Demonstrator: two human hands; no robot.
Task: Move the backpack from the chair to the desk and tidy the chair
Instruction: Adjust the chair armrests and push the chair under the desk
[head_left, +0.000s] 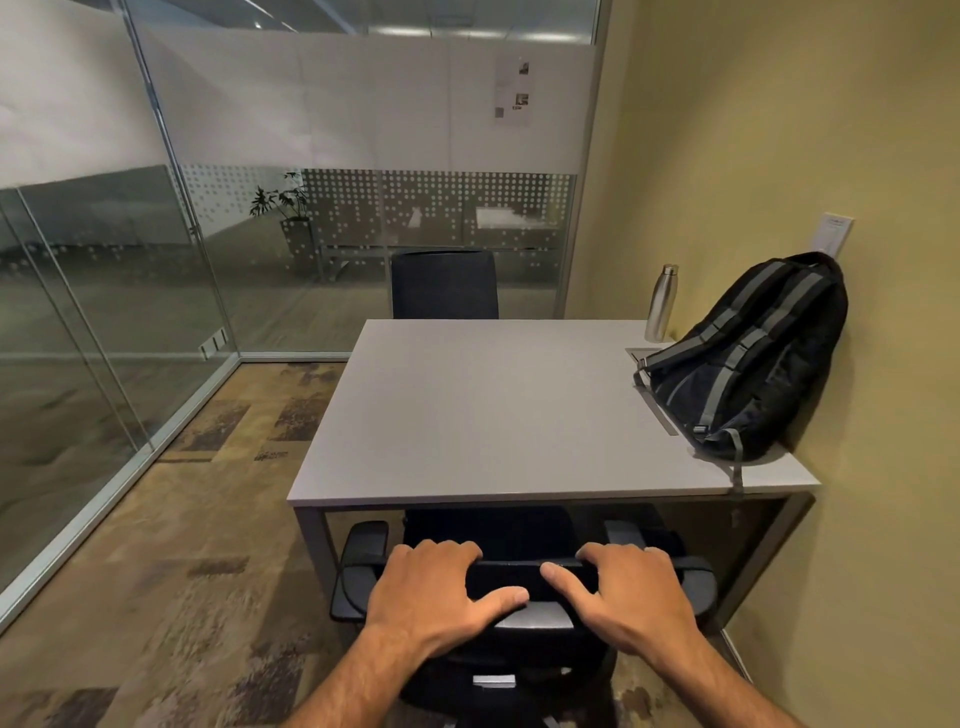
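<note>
The black backpack (748, 358) with grey straps stands on the grey desk (467, 415) at its right edge, leaning against the yellow wall. One strap hangs over the desk's front edge. The black office chair (519, 623) is right in front of me, its seat tucked under the desk's near edge. My left hand (436, 592) and my right hand (631, 592) both grip the top of the chair's backrest, fingers curled over it and thumbs on my side.
A steel bottle (661, 304) stands at the desk's far right corner. A second black chair (444, 286) faces me across the desk. Glass partitions (130, 286) close the room on the left and back; the yellow wall (831, 156) runs along the right.
</note>
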